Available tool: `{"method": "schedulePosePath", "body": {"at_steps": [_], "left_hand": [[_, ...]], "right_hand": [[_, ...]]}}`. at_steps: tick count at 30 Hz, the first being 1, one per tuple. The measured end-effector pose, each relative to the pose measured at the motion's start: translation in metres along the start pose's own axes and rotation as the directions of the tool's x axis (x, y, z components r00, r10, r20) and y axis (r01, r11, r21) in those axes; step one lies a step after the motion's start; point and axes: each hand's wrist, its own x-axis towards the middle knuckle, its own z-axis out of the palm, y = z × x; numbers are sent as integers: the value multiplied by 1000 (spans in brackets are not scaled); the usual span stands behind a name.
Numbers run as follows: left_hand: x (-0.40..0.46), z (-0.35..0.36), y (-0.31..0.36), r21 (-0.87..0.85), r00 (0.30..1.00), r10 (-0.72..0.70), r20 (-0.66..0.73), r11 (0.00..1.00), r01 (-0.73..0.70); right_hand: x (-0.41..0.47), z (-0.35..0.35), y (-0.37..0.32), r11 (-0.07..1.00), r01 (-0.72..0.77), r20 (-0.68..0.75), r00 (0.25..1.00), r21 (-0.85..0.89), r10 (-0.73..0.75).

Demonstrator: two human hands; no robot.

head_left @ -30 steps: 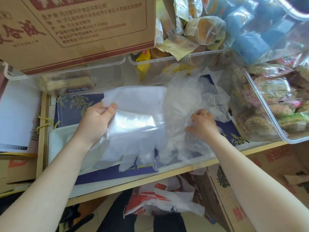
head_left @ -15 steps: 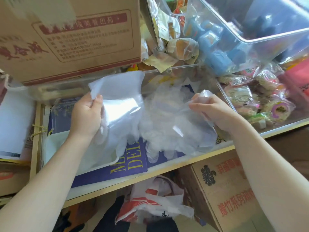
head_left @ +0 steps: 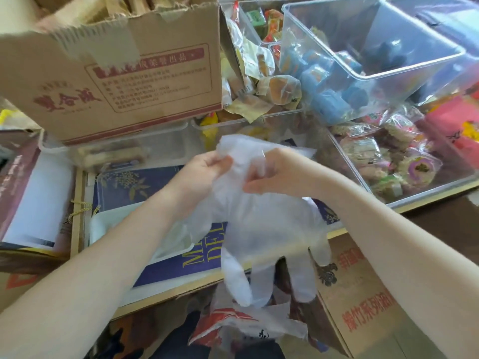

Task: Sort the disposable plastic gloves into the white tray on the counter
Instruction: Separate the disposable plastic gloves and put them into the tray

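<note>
A bunch of clear disposable plastic gloves (head_left: 259,229) hangs in the air in front of me, finger parts dangling below the counter's front edge. My left hand (head_left: 204,172) pinches the cuff end at the top left of the bunch. My right hand (head_left: 272,172) grips the same cuff end from the right, fingers curled into the plastic. The white tray (head_left: 103,226) lies on the counter at lower left, under my left forearm, partly hidden by it; what it holds is unclear.
A blue printed sheet (head_left: 129,182) lies under the tray. A cardboard box (head_left: 116,73) stands behind on a clear bin. Clear bins of wrapped snacks (head_left: 383,164) fill the right. The counter's wooden edge (head_left: 168,294) runs below; a carton (head_left: 363,294) and a plastic bag (head_left: 246,325) sit on the floor.
Both hands lifted the gloves off the counter and came together, joining two separate bunches into one hanging bundle held at the cuffs.
</note>
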Motion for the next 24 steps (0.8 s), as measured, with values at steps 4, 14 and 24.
{"method": "schedulePosePath", "body": {"at_steps": [4, 14, 24], "left_hand": [[-11, -3, 1, -128, 976, -117, 184, 982, 142], [-13, -3, -1, -137, 949, -178, 261, 966, 220], [-19, -6, -3, -193, 936, -203, 288, 945, 265]], "right_hand": [[7, 15, 4, 996, 1, -305, 952, -89, -28], [3, 18, 5, 967, 28, -329, 937, -253, -114], [12, 22, 1, 910, -83, -99, 994, -405, 47]]}}
